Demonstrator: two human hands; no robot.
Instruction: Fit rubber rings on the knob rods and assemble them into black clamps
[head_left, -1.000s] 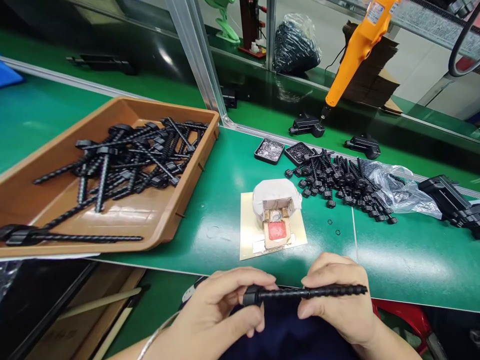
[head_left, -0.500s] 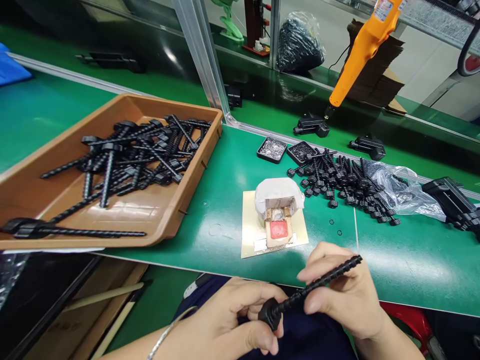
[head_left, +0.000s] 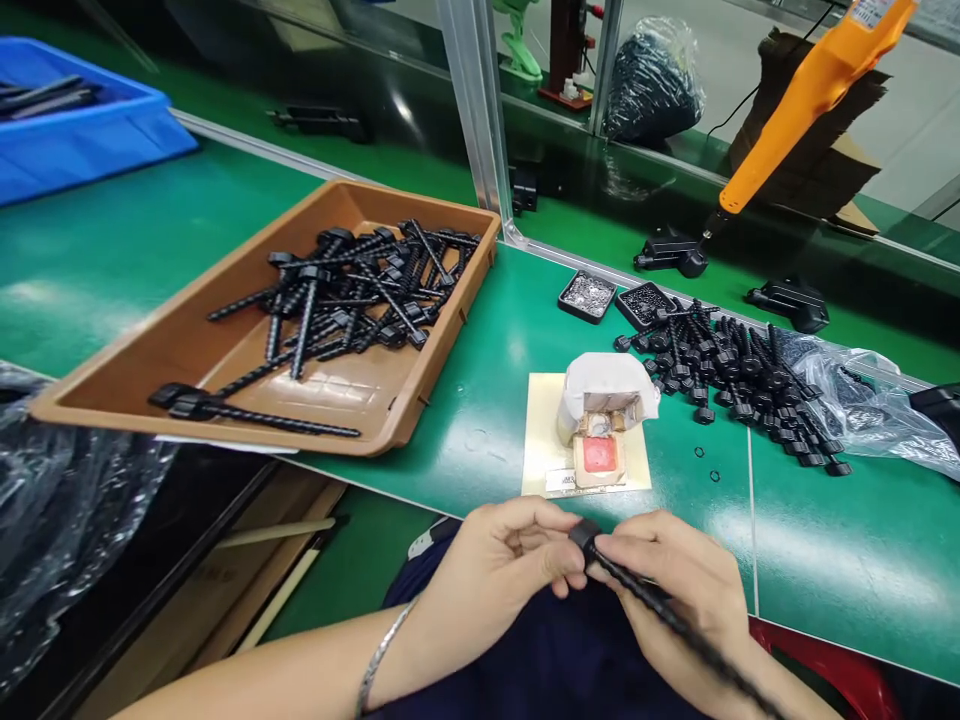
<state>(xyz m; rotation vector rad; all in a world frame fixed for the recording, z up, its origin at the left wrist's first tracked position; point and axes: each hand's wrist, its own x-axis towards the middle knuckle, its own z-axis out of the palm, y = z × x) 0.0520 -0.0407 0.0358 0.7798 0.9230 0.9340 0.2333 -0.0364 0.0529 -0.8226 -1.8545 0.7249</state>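
Watching from far away, I see one long black rod (head_left: 671, 615) in front of the white stand (head_left: 592, 375), on the side near me, held off the table (head_left: 517, 325). My left grip (head_left: 506, 575) is pinching its fat knob (head_left: 585, 540) with thumb and fingers. My right grip (head_left: 682, 575) is holding the rod right beside the knob. The tail points away from the stand and looks blurry.

To do this bit well, I think I should hold the knob firmly and guide the rod gently with my right. The bumpy rod may twist and the tail could swing, so slow little moves seem best. I should also mind the two thin black rings (head_left: 699, 452) just right of the stand, as they look easy to knock.

A small white label (head_left: 560, 481) sits at the front foot of the stand; its dark marks are too small to read. The orange driver (head_left: 795, 110), behind the stand to the right, has a pale label (head_left: 872, 12), too blurry to read. I find no brand name.
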